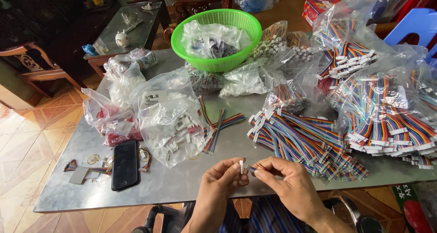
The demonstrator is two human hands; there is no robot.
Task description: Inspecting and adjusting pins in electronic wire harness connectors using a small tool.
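step: fitting wire end to plug, judged from the hands meeting at the table's (182, 187) near edge, mid-way along it
left hand (221, 178): grip closed, thumb and forefinger pinching a small white connector (241, 166), held upright
right hand (287, 180): grip closed on the tip of a short rainbow ribbon cable (253, 168), fingertips just beside the connector
thing vs grip: connector sticks up out of the left pinch; cable end lies between the two hands, touching or nearly touching the connector, can't tell which
next move needs: probably lining wire tips square to the connector's slot, small steady push; poor alignment could bend the wires
nearby: pile of finished ribbon cables (309, 144) just beyond the right hand; clear bag of white connectors (170, 119) beyond the left; black phone (124, 164) toward near left corner; green basket (217, 37) at far edge
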